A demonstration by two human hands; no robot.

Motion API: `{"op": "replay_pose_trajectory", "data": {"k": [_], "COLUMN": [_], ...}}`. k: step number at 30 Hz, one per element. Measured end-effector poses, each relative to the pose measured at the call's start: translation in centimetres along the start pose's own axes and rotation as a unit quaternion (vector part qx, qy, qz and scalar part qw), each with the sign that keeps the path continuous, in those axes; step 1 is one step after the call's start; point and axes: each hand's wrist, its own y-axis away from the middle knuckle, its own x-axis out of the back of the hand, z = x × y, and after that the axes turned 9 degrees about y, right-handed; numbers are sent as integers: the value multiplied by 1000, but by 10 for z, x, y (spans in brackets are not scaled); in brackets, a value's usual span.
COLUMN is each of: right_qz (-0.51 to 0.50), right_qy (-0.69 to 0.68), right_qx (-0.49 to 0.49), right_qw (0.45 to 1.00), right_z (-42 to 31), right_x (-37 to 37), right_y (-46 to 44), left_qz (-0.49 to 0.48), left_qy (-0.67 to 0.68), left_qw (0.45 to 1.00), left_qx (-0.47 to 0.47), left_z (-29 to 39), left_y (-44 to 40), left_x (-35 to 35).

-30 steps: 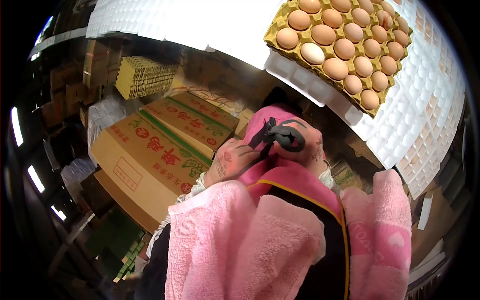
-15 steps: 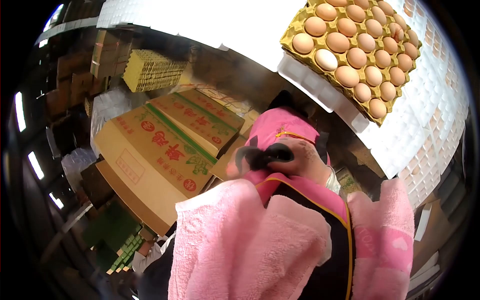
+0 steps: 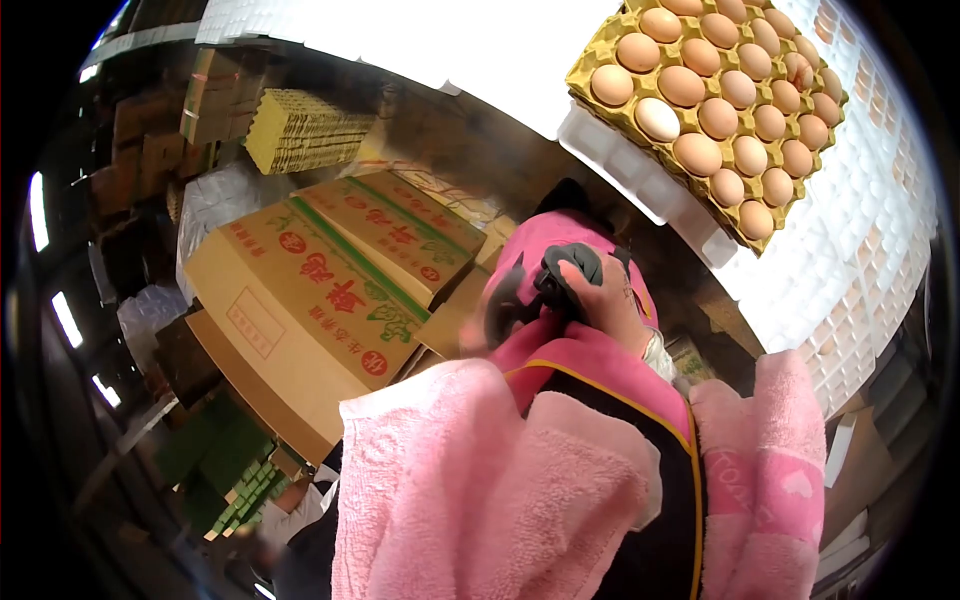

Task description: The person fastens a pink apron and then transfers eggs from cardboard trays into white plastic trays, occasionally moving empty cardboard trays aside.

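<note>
My right hand (image 3: 618,300) is in front of the pink and black apron (image 3: 660,400). Its fingers curl around a dark grey, rubbery, glove-like piece (image 3: 574,264). Close beside it, my left hand (image 3: 480,325) is smeared by motion. Dark material (image 3: 508,305) covers or touches its fingers; I cannot tell which. Pink fluffy cloth (image 3: 470,480) lies over the left side of my body and hides much of that arm. A pink fluffy roll with a heart (image 3: 790,480) hangs on the right. Neither hand touches the eggs.
A yellow tray of brown eggs (image 3: 720,118) stands on white plastic trays (image 3: 860,240) at upper right; one egg looks cracked. Printed cardboard boxes (image 3: 300,300) are at left, with stacked yellow egg trays (image 3: 300,130) behind. Part of another person (image 3: 300,515) shows at lower left.
My right hand has risen slightly and its fingers now close around the dark grey piece, which was a blurred loop before. The left hand stays blurred beside it. The view has shifted slightly.
</note>
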Motion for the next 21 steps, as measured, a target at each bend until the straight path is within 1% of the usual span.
{"op": "replay_pose_trajectory", "data": {"k": [1, 2, 3, 5, 7, 10, 11, 14, 15, 18, 19, 21], "right_qz": [1, -31, -62, -116, -163, -185, -184, -202, -173, -131, -106, -106], "right_qy": [16, -83, -180, -328, -431, -426, -421, -494, -463, -463, -453, -446], "right_qx": [-17, -75, -130, -182, -179, -125, -149, -162, -223, -326, -308, -282], "right_qw": [1000, 993, 973, 920, 869, 877, 875, 830, 840, 814, 830, 843], "right_z": [-8, -5, 0, -1, -13, -7, -10, 18, -2, -2, -5, -7], "right_x": [4, 2, -1, -4, 0, 2, 3, -32, 0, 2, 0, 3], "right_y": [-5, -3, -5, -8, -17, -24, -23, -1, -13, -6, -5, -9], "left_qz": [-4, -13, -21, -35, -47, -65, -70, -86, -92, -118, -128, -154], "left_qy": [-3, -8, -13, -23, -32, -42, -45, -57, -58, -81, -89, -112], "left_qw": [1000, 1000, 1000, 999, 998, 997, 997, 995, 994, 990, 988, 981], "left_qx": [-2, -3, -3, -4, -3, -3, -2, -1, 0, -14, -19, -29], "left_z": [4, 4, 6, 10, 13, 15, 16, 18, 20, 24, 25, 30], "left_y": [-1, -4, -4, -7, -9, -13, -13, -16, -16, -19, -19, -19], "left_x": [0, 1, 1, 1, 1, 2, 2, 4, 4, 1, 0, -1]}}
